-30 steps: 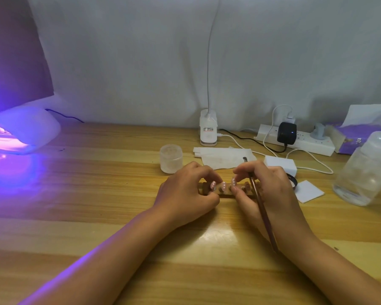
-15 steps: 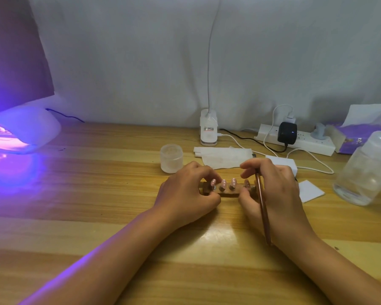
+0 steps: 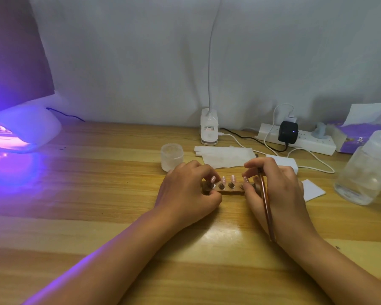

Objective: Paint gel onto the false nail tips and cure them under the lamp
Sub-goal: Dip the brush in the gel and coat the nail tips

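The holder (image 3: 229, 191), a short wooden strip, lies flat on the table (image 3: 97, 194) at centre, directly in front of the person. A row of pink nail tips (image 3: 232, 178) stands upright on pegs along its top.

The left hand (image 3: 185, 192) grips the left end of the holder, with fingers curled over the far edge and the thumb closed against the near edge. The right hand (image 3: 279, 192) sits at the right end, its fingertips curled down onto that end and the thumb beside it. The same hand holds a brush (image 3: 266, 208) with a copper-coloured handle. The handle is clamped between the thumb and the fingers and runs back over the hand toward the wrist. The bristle end is hidden by the fingers.

A frosted jar (image 3: 171, 157) stands just behind the left hand. White wipes (image 3: 224, 156) lie flat behind the holder. A clip-on desk light base (image 3: 209, 128) stands at the back edge of the table.

To the right are a small white box (image 3: 288, 162), a white pad (image 3: 312, 190), a power strip (image 3: 306, 144) with a black adapter (image 3: 287, 132) plugged in, a purple tissue pack (image 3: 350, 137) and a clear bottle (image 3: 367, 172).

The curing lamp (image 3: 24, 133) sits at the far left, well apart from the holder. It glows violet and casts light onto the table.
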A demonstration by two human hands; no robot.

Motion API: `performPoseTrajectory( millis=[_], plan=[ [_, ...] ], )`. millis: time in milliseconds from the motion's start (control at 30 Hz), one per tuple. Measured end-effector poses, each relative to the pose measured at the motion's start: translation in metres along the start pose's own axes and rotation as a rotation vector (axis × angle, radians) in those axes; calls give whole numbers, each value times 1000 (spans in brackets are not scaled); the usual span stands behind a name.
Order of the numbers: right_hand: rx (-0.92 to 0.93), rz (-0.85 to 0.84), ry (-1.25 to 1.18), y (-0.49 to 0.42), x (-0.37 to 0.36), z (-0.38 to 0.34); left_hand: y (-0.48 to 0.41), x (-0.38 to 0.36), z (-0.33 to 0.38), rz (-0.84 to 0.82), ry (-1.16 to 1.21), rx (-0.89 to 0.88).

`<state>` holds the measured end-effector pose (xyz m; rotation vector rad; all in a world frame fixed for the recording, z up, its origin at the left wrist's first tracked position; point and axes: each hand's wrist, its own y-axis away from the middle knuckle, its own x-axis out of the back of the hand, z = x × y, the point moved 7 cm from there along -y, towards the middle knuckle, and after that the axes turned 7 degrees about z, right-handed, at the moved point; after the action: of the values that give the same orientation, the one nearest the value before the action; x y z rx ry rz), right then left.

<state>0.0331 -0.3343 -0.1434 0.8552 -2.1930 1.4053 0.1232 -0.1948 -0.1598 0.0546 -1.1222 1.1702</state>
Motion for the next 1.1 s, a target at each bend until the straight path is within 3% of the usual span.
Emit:
performPoseTrajectory(
  millis=[567,967,1100],
  plan=[
    [48,22,8,0,1,-4,-2,1,-12,34,-34,118],
    [173,-117,-114,5,-8,-19,-3,8,-21,143,-41,199],
    [161,-132,-134,6,-9,-17,0,15,-8,207,22,102]
  ],
)
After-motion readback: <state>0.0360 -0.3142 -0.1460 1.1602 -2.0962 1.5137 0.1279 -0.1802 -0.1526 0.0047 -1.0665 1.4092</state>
